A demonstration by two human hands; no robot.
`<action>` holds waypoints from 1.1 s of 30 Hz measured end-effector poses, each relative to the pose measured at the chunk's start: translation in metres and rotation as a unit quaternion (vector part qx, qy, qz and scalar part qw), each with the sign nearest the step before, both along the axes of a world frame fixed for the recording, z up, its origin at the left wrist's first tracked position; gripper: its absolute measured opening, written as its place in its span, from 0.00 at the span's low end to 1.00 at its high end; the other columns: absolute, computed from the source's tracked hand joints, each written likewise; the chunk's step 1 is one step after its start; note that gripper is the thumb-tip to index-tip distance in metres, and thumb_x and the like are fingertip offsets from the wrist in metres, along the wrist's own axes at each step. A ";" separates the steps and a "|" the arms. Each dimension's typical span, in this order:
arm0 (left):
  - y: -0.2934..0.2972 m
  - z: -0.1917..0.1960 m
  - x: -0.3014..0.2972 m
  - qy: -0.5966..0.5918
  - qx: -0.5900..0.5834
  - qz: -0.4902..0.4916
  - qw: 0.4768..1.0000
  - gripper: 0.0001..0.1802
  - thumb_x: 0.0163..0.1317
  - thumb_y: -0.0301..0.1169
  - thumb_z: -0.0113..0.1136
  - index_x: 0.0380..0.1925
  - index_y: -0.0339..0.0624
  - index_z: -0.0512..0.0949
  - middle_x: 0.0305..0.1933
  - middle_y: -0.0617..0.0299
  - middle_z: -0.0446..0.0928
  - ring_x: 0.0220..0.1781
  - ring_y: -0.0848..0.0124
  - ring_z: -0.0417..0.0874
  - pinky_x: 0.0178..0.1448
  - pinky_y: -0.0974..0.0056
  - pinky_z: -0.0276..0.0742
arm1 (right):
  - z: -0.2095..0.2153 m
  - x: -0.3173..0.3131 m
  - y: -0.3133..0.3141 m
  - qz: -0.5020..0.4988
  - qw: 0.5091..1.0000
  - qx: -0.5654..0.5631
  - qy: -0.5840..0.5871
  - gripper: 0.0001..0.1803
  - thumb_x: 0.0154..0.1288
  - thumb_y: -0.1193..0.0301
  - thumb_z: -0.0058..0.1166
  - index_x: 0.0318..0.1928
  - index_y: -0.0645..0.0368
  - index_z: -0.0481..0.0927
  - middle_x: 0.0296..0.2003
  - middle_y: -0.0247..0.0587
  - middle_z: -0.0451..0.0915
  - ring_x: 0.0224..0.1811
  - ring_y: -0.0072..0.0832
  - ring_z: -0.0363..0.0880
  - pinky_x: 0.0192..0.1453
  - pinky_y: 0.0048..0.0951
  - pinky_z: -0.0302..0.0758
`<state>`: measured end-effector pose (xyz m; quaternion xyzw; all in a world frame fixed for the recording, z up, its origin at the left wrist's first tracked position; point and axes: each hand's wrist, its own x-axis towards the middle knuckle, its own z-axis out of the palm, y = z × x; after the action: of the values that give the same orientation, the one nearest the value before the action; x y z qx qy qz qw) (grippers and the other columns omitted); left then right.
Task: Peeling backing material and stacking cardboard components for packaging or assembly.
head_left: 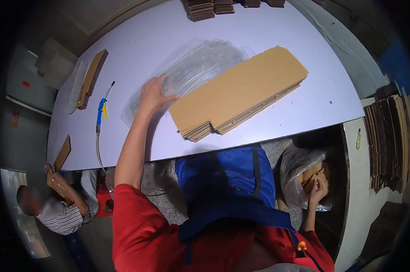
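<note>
L hand (pixel 152 96) is up on the white table (pixel 277 27), fingers spread and laid flat on the near edge of a stack of clear plastic bags (pixel 191 68). Thumb sticks out toward the stack of flat cardboard blanks (pixel 239 93) just beside it; not pinching anything, more pressing/resting on the top sheet. Bags are fanned out mid-table, their right edge tucked under or against the cardboard stack (can't tell which).

R hand (pixel 316 190) is down below the table edge, on the person's right, at the mouth of a clear plastic sack (pixel 295 170) full of small cardboard pieces (pixel 311 174). Fingers curled against the pieces; whether it actually grips one I can't tell, view's too dark there.

Other stuff: blue-handled air blow gun w/ hose (pixel 100 111) lying on table left of the L hand, hose running off the near edge. Thin cardboard stack (pixel 92 78) w/ plastic beside it at far left of table. More cardboard stacks (pixel 201 9) at far edge. Upright cardboard sheets (pixel 388 145) stored at right. Another person in striped shirt (pixel 62 216) lower left, holding a cardboard piece (pixel 57 185).
</note>
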<state>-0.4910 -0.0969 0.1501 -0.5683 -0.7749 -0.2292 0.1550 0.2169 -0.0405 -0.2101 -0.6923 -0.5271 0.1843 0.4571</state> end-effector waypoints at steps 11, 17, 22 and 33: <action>-0.029 0.002 -0.035 0.006 0.010 -0.023 1.000 0.44 0.54 0.50 0.75 0.70 0.45 0.74 0.69 0.48 0.76 0.70 0.52 0.75 0.73 0.53 0.69 | 0.041 -0.090 -0.034 0.155 0.987 0.048 -0.011 0.17 0.75 0.68 0.55 0.55 0.69 0.84 0.51 0.48 0.88 0.51 0.38 0.86 0.59 0.30 0.78; -0.033 -0.032 -0.078 0.090 0.108 -0.077 0.987 0.27 0.70 0.44 0.61 0.66 0.46 0.79 0.69 0.54 0.79 0.67 0.55 0.80 0.67 0.55 0.76 | 0.089 -0.143 -0.057 0.229 0.971 0.067 -0.007 0.15 0.75 0.71 0.55 0.53 0.69 0.85 0.49 0.47 0.88 0.48 0.38 0.86 0.56 0.29 0.79; -0.057 -0.006 -0.058 0.029 0.195 -0.042 0.980 0.20 0.77 0.40 0.52 0.61 0.46 0.82 0.62 0.61 0.84 0.60 0.58 0.86 0.63 0.58 0.80 | 0.130 -0.192 -0.086 0.247 0.964 0.103 -0.005 0.14 0.75 0.72 0.55 0.51 0.68 0.86 0.47 0.46 0.88 0.46 0.37 0.86 0.53 0.29 0.79; -0.127 -0.016 0.068 0.214 0.360 -0.105 0.902 0.16 0.73 0.39 0.60 0.57 0.50 0.86 0.63 0.61 0.84 0.64 0.57 0.84 0.67 0.57 0.80 | 0.294 -0.335 -0.106 0.600 0.679 0.114 0.408 0.42 0.73 0.77 0.57 0.81 0.60 0.50 0.74 0.58 0.63 0.65 0.41 0.78 0.63 0.34 0.81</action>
<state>-0.4232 -0.2242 0.1338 -0.5872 -0.5238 -0.3802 0.4861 -0.1184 -0.1466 0.0836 -0.0269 -0.6077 0.6213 0.4939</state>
